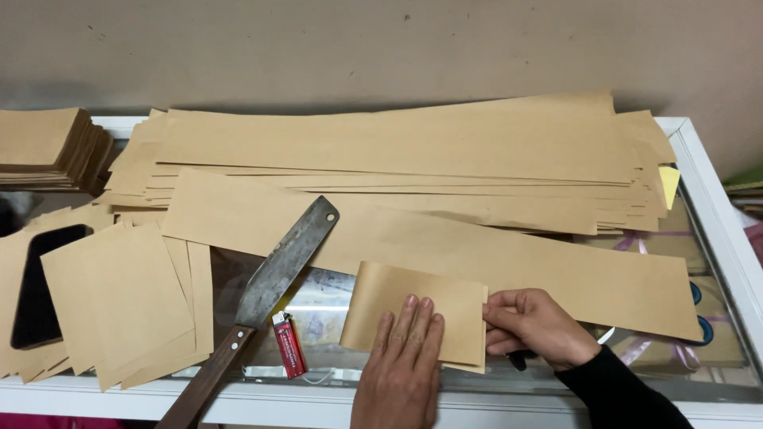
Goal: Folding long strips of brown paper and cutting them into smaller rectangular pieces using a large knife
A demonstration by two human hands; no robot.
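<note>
Your left hand lies flat, fingers spread, on the folded brown paper piece at lower centre; your right hand pinches its right edge, long axis running left-right.

A glass tabletop with a white frame is carrying long brown paper strips, square paper sheets, a cleaver and a red lighter.
</note>
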